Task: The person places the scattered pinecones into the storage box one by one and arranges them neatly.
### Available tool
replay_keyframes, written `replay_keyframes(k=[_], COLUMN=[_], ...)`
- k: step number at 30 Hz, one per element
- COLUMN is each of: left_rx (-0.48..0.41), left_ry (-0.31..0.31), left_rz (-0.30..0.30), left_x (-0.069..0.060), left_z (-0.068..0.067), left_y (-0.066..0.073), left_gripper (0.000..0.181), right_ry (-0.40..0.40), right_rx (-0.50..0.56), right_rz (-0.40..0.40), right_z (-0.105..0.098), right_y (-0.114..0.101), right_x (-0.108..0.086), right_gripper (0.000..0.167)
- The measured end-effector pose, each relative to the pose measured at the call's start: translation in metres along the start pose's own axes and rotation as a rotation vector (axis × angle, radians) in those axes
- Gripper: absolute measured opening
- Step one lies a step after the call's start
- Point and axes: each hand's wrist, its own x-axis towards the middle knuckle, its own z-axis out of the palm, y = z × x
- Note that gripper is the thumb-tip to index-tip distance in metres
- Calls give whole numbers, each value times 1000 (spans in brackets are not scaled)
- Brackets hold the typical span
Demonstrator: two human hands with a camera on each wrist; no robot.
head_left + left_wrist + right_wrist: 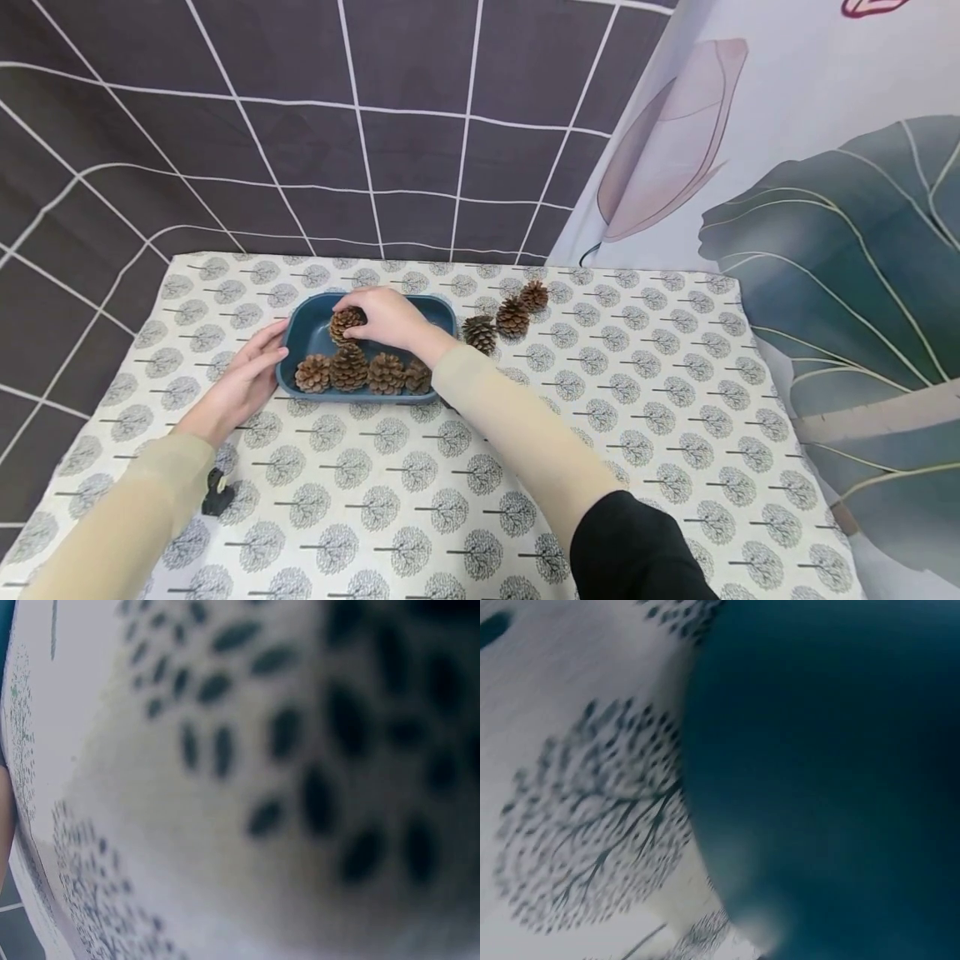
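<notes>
A dark blue rectangular tub [442, 312] with rounded corners stands on the table. Inside it, brown pine cones [386, 374] line up along the near wall. My right hand [393, 317] reaches over the tub and holds another pine cone [347, 325] between thumb and fingers, just behind that row. Against the tub's left end rests my left hand [247, 379], its fingers extended along the rim. The right wrist view is mostly filled by the tub's blue wall [817, 750]. Only blurred cloth shows close up in the left wrist view, apart from a sliver at its left edge.
Right of the tub, three more pine cones [512, 318] form a slanting line toward the back. A tree-print tablecloth [637, 400] covers the table. Near the left sleeve lies a small black object [217, 493]. Behind the table hangs a dark grid-patterned cloth [412, 150].
</notes>
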Motion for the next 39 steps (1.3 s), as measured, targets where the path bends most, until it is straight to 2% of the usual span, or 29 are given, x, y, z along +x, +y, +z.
replay_keyframes(k=[8,19,28,33,39], left_rx=[27,25,34,56,43], left_ry=[16,9,2,19,8], left_rz=[-53,-38,-28,-39,-24], left_x=[0,0,0,0,0], left_z=[0,-2,-1,0,1], left_y=[1,2,2,1,0], left_gripper=[47,50,48,47,46], right_ry=[19,-6,-37,-61,-45], right_rx=[21,36,75,86,140], right_rz=[-28,-24,-26,-20,-4], right_z=[7,11,13,11,10], right_y=[-10,-20,-20,-19,-13], right_x=[12,19,19,16,11], right_gripper=[42,42,43,46,47])
